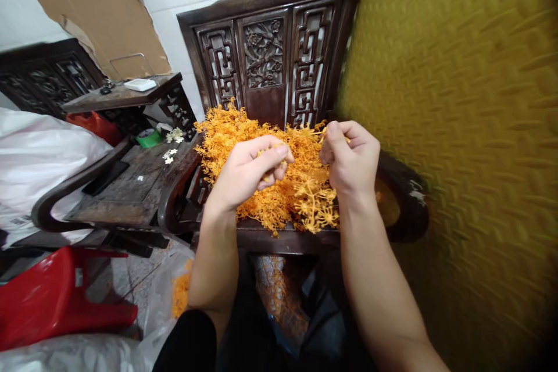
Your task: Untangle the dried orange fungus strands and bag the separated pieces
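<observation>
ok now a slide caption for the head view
Left hand and right hand grasping bits of orange sprigs above a carved wooden chair.

Dark wooden chair (288, 242) heaped with orange sprigs (300, 165)

The loose, branching pile covers most of the seat. On the wooden seat to the left (117, 200) lie green tape (149, 138) and small white flower pieces (174, 135).

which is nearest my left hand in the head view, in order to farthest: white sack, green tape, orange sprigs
1. Orange sprigs: right by the left hand, beneath it.
2. Green tape: off to its left.
3. White sack: farther left, at the picture's edge.
</observation>
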The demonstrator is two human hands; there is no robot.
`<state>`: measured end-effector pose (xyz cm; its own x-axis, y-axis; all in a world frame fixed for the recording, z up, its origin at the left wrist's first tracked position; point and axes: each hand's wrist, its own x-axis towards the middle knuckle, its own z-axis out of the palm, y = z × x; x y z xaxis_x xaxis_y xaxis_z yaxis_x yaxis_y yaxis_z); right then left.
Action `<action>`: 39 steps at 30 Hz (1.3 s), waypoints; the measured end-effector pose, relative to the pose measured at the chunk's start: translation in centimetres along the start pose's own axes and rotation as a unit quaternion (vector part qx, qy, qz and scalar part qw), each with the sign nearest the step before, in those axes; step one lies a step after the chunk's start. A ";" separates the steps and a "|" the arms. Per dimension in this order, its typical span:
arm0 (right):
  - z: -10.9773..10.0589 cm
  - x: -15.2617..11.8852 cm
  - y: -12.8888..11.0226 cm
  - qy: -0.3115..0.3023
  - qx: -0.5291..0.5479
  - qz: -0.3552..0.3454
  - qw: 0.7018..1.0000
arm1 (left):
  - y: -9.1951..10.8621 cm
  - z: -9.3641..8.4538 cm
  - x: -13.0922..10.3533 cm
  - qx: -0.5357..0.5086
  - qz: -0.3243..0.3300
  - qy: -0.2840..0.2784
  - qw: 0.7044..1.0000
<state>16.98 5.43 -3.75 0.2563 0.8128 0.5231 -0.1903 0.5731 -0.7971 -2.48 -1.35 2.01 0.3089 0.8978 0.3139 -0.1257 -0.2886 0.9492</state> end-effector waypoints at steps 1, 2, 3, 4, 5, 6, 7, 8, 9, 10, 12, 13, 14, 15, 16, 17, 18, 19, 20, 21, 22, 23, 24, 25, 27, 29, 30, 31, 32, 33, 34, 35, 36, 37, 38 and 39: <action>0.3 -0.4 -0.4 -0.018 -0.004 -0.011 1.000 | -0.6 0.0 0.7 -0.028 -0.001 0.009 1.000; 0.6 -0.7 -0.8 -0.035 -0.011 -0.018 0.999 | -1.1 -0.1 1.4 -0.053 0.005 0.023 0.998; 0.9 -1.0 -1.2 -0.048 -0.017 -0.021 0.998 | -1.5 -0.2 1.9 -0.073 0.014 0.039 0.996; 1.1 -1.2 -1.5 -0.056 -0.022 -0.024 0.998 | -1.8 -0.4 2.3 -0.087 0.021 0.054 0.995; 1.2 -1.3 -1.7 -0.060 -0.025 -0.027 0.998 | -2.0 -0.5 2.6 -0.095 0.024 0.067 0.993; 1.2 -1.4 -1.8 -0.062 -0.027 -0.029 0.997 | -2.1 -0.7 2.8 -0.099 0.022 0.079 0.992; 1.1 -1.4 -2.0 -0.064 -0.029 -0.031 0.997 | -2.1 -0.9 2.8 -0.100 0.018 0.090 0.991; 1.1 -1.4 -2.0 -0.067 -0.032 -0.032 0.997 | -2.1 -1.0 2.8 -0.100 0.011 0.097 0.990; 1.0 -1.4 -2.1 -0.069 -0.036 -0.034 0.996 | -2.1 -1.1 2.8 -0.099 0.004 0.100 0.990; 0.9 -1.4 -2.2 -0.071 -0.041 -0.036 0.996 | -2.1 -1.2 2.8 -0.099 -0.002 0.098 0.990; 1.0 -1.5 -2.5 -0.074 -0.049 -0.041 0.995 | -2.3 -1.3 2.8 -0.089 -0.010 0.085 0.992; 1.0 -1.6 -2.6 -0.075 -0.052 -0.041 0.995 | -2.5 -1.2 2.8 -0.077 -0.008 0.076 0.994; 1.1 -1.7 -2.7 -0.077 -0.057 -0.039 0.995 | -2.7 -1.2 2.9 -0.060 -0.001 0.072 0.996; 1.2 -1.8 -2.8 -0.080 -0.063 -0.034 0.994 | -3.0 -1.1 2.9 -0.038 0.013 0.075 0.996; 1.3 -2.0 -2.9 -0.086 -0.068 -0.026 0.994 | -3.2 -1.0 2.9 -0.013 0.032 0.086 0.996; 1.5 -2.1 -3.0 -0.095 -0.072 -0.016 0.993 | -3.3 -0.9 3.0 0.013 0.053 0.102 0.993; 1.6 -2.2 -3.1 -0.106 -0.079 -0.007 0.991 | -3.4 -0.8 3.0 0.039 0.075 0.122 0.989; 1.8 -2.4 -3.2 -0.120 -0.090 -0.003 0.989 | -3.4 -0.6 3.0 0.063 0.095 0.143 0.983; 1.9 -2.5 -3.2 -0.134 -0.105 -0.007 0.985 | -3.4 -0.4 3.0 0.086 0.112 0.163 0.976; 2.1 -2.6 -3.3 -0.147 -0.125 -0.020 0.981 | -3.3 -0.3 2.9 0.109 0.128 0.181 0.969; 2.2 -2.7 -3.4 -0.155 -0.148 -0.041 0.976 | -3.2 -0.3 2.9 0.136 0.142 0.197 0.961; 2.3 -2.9 -3.4 -0.158 -0.171 -0.064 0.970 | -3.1 -0.2 2.9 0.168 0.156 0.210 0.950; 2.5 -3.0 -3.5 -0.159 -0.190 -0.088 0.965 | -3.0 -0.3 2.9 0.205 0.171 0.222 0.938; 2.6 -3.2 -3.5 -0.156 -0.205 -0.107 0.960 | -3.1 -0.3 3.0 0.242 0.186 0.230 0.924; 2.8 -3.4 -3.4 -0.151 -0.221 -0.133 0.954 | -3.3 -0.5 3.1 0.303 0.206 0.239 0.899; 3.1 -3.4 -3.0 -0.152 -0.223 -0.152 0.951 | -3.8 -0.5 3.4 0.337 0.220 0.249 0.881; 3.2 -3.4 -2.8 -0.152 -0.219 -0.161 0.950 | -4.1 -0.5 3.6 0.348 0.230 0.257 0.872; 3.3 -3.4 -2.6 -0.151 -0.214 -0.170 0.950 | -4.4 -0.4 3.8 0.356 0.241 0.265 0.863; 3.5 -3.4 -2.4 -0.151 -0.211 -0.178 0.949 | -4.7 -0.4 4.0 0.364 0.253 0.271 0.854; 3.5 -3.5 -2.3 -0.151 -0.210 -0.183 0.949 | -5.0 -0.6 4.2 0.372 0.263 0.275 0.847; 3.5 -3.6 -2.3 -0.150 -0.207 -0.186 0.949 | -5.3 -1.0 4.4 0.379 0.265 0.282 0.840; 3.4 -3.7 -2.5 -0.149 -0.202 -0.187 0.950 | -5.6 -1.6 4.6 0.387 0.257 0.295 0.835; 3.2 -3.8 -2.8 -0.144 -0.193 -0.188 0.952 | -6.0 -2.5 4.8 0.391 0.240 0.322 0.828; 2.9 -3.9 -3.4 -0.128 -0.178 -0.188 0.957 | -6.3 -3.5 4.9 0.388 0.213 0.361 0.821; 2.6 -3.9 -4.0 -0.099 -0.150 -0.190 0.965 | -6.7 -4.7 5.1 0.375 0.179 0.407 0.814; 2.2 -3.8 -4.6 -0.059 -0.108 -0.191 0.974 | -7.2 -5.8 5.2 0.347 0.140 0.452 0.810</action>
<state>14.78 -0.09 -1.44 0.1553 0.5584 0.8149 0.1047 0.8110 -0.5756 -5.46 7.31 -3.30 -0.4955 0.5509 0.6715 0.5851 -0.3596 0.7268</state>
